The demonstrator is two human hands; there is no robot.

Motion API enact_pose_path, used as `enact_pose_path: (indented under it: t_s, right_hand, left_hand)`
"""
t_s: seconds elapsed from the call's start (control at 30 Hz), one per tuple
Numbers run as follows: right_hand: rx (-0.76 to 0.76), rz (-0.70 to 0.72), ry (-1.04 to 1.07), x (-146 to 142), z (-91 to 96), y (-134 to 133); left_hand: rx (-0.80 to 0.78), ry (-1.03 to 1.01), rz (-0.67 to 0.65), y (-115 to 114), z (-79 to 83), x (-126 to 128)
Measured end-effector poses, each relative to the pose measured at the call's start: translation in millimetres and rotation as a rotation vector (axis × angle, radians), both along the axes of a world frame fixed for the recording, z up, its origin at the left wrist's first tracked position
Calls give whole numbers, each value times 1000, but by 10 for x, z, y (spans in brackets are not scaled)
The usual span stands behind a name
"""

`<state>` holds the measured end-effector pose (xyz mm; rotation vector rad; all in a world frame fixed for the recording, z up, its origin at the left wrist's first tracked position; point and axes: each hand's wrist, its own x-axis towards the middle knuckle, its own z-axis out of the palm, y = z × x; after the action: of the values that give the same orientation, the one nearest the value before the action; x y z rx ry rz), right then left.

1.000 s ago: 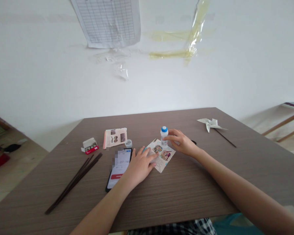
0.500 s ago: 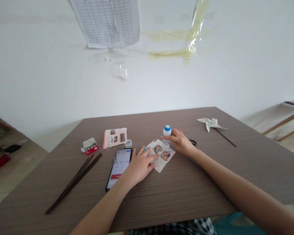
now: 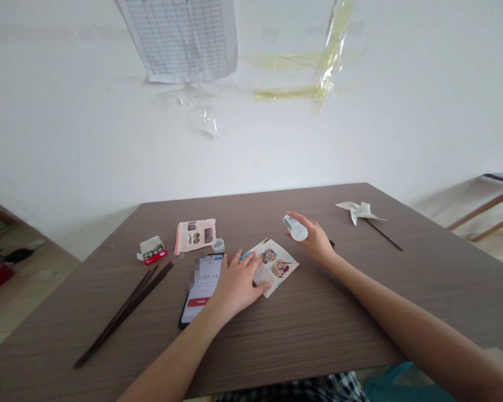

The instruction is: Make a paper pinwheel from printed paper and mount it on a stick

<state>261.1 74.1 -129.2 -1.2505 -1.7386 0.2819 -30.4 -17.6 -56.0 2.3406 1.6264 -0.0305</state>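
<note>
My left hand (image 3: 240, 282) lies on a printed paper square (image 3: 281, 258) with its fingers spread, pressing the paper's left side against the table. Held in my right hand (image 3: 314, 240) is a whitish glue bottle (image 3: 297, 229), lifted off the table just beyond the paper's right corner. It is tilted so that its round base faces me, and its blue cap is hidden. A phone (image 3: 199, 296) showing a running timer lies partly under my left wrist.
On the table's left are dark thin sticks (image 3: 126, 312), a small open red-and-white box (image 3: 152, 251), a stack of printed paper (image 3: 196, 235) and a tape roll (image 3: 218, 245). A paper pinwheel (image 3: 360, 212) lies on the right. A black object (image 3: 332, 244) shows behind my right hand.
My right hand has closed round the glue bottle, picked it up from standing and tipped it over. My left hand still lies on the paper, which has shifted very slightly.
</note>
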Motion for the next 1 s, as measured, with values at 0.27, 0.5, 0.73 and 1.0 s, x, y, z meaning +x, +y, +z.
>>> enact_pose_path:
  t_s: [0.27,0.5,0.73,1.0]
  right_hand:
    - [-273,100,171,-201,84,-90]
    - [-366,221,237,-347,117,-207]
    - [-344,301,117,-377,155,-268]
    - [-312,306,16,-360,177,-271]
  left_hand:
    - [1,28,4,-39,53,31]
    - [12,33,-32,-48,-34,58]
    - [-16,30,-25,-55,-83,77]
    - [-13,36,-32,-67,-53,59]
